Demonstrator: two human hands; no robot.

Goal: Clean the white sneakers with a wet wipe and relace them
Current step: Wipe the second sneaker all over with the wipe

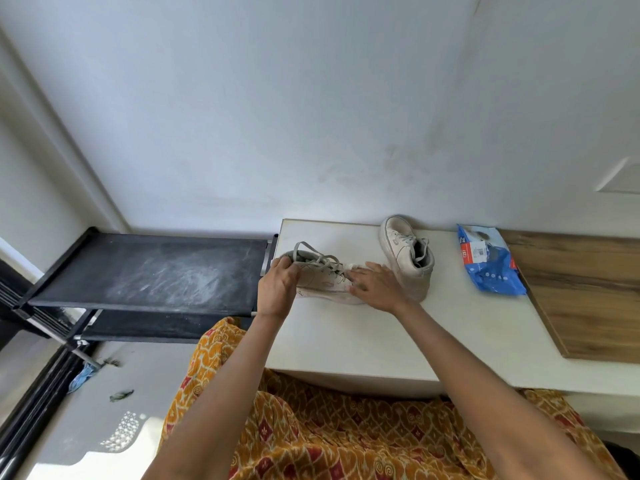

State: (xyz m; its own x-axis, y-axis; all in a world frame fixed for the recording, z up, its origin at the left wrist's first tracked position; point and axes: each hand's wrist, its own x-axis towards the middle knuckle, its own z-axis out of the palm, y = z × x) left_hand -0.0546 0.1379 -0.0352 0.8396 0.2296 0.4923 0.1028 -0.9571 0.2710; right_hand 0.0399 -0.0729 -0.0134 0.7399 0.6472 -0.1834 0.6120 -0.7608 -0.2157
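A white sneaker (320,277) with grey laces lies on the white table (363,334), heel to the left. My left hand (277,285) grips its heel collar. My right hand (375,285) lies over its toe end, fingers spread flat, pressing a white wet wipe (353,266) that peeks out above the fingers. The second white sneaker (407,254) stands laced just behind my right hand, toe towards the wall. A blue pack of wet wipes (488,261) lies further right on the table.
A black shoe rack (149,271) with a dusty top shelf stands left of the table. A wooden board (581,292) covers the table's right side. A white wall runs close behind. Orange patterned cloth covers my lap at the table's front edge.
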